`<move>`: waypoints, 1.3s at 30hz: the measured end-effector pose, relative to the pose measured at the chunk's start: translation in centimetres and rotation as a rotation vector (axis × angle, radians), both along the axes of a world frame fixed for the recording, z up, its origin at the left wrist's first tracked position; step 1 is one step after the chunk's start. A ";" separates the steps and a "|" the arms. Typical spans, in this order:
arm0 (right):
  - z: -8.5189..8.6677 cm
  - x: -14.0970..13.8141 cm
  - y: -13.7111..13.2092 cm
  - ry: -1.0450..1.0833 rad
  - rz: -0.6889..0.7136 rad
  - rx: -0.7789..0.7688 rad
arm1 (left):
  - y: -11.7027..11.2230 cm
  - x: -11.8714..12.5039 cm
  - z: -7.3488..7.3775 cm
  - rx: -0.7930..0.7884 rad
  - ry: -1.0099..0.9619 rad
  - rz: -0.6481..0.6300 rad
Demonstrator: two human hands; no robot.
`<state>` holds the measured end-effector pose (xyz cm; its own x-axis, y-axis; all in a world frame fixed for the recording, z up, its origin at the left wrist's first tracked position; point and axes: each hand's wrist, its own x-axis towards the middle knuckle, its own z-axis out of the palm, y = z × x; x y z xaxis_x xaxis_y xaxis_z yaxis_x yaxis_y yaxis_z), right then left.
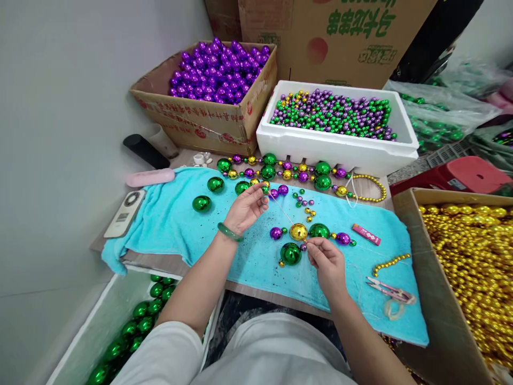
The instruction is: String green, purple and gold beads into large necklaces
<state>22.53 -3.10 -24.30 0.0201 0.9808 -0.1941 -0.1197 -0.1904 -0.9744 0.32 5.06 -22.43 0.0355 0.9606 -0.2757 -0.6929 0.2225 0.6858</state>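
My left hand [246, 206], a green bangle [230, 232] at its wrist, is raised with thumb and fingertips pinched on a thin white string [282, 210]; a small green bead [265, 190] shows at the fingertips. The string slants taut down to a large gold bead [298, 232]. Beside that bead, my right hand [329, 264] pinches the beaded string, its fingertips partly hiding small beads. Large green beads [290, 254] [319, 231] and purple beads [276, 233] [343, 238] lie around the gold one on a turquoise towel [248, 262].
Finished-looking bead strands [269, 171] lie along the towel's back edge. Thread snips [390, 290] and a short gold bead chain [390, 264] rest at right. Boxes of purple beads [188, 120], mixed beads [336, 144] and gold beads [436, 278] surround the table; green beads [146, 323] sit lower left.
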 end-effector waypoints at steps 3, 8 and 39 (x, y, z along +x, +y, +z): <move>0.2 -0.2 -0.1 -0.013 0.011 -0.005 | 0.0 0.0 -0.2 0.002 0.008 0.018; 0.3 -0.3 0.0 -0.025 0.013 -0.023 | 0.0 0.0 -0.3 0.059 0.055 0.046; -0.3 -0.3 -0.1 0.054 0.076 -0.042 | -1.2 -1.8 -2.2 0.034 0.246 -0.008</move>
<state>22.25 -3.22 -24.56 -0.0655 0.9700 -0.2342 -0.1557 -0.2418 -0.9578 -1.47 3.83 -24.60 -0.0208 0.9693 -0.2448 -0.5024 0.2015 0.8408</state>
